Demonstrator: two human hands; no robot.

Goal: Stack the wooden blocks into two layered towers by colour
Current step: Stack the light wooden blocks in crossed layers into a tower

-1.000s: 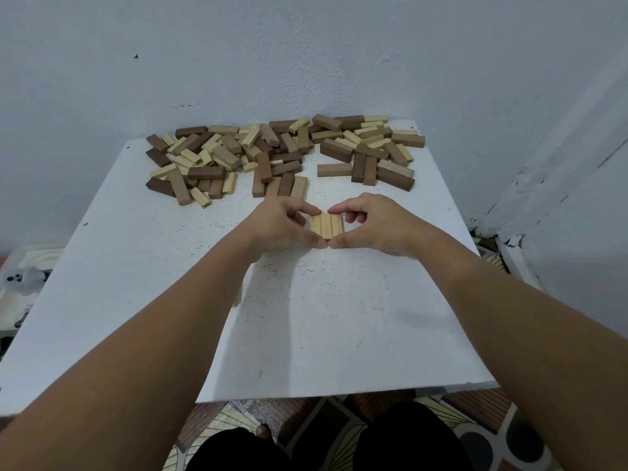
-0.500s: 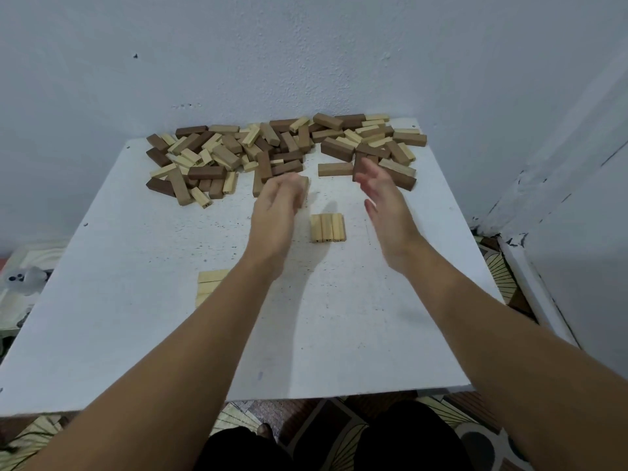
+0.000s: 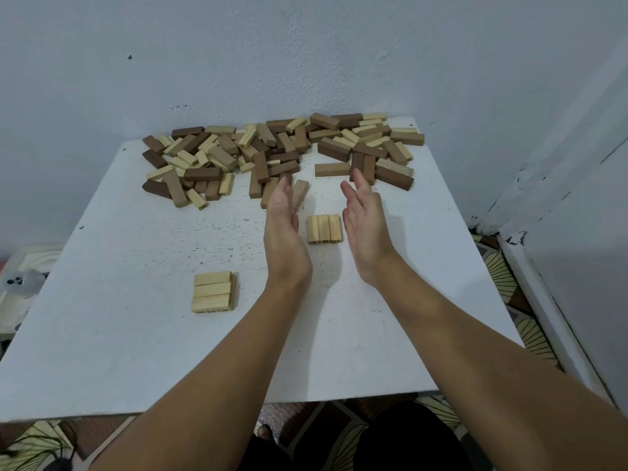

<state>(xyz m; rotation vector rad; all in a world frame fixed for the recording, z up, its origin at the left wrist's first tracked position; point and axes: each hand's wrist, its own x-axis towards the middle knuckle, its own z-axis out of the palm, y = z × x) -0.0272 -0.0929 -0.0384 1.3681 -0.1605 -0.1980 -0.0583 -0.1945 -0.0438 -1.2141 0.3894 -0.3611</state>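
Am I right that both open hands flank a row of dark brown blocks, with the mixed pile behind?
Not quite. In the head view, the left hand and right hand flank a row of light-coloured blocks, not dark brown. The mixed pile is behind.

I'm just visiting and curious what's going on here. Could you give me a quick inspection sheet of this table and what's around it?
Surface: white table, speckled with small dark marks.
Job's things: loose pile of blocks, dark and light mixed, along the far edge; row of three light blocks lying side by side mid-table; stacked light layers nearer on the left.
Clutter: nothing seen on the table besides blocks.
Hands: left hand and right hand open, fingers straight, either side of the row, holding nothing.
Cables: nothing seen.
Surroundings: pale wall behind; patterned floor covering at right; small white object with dark spots at far left, unclear.
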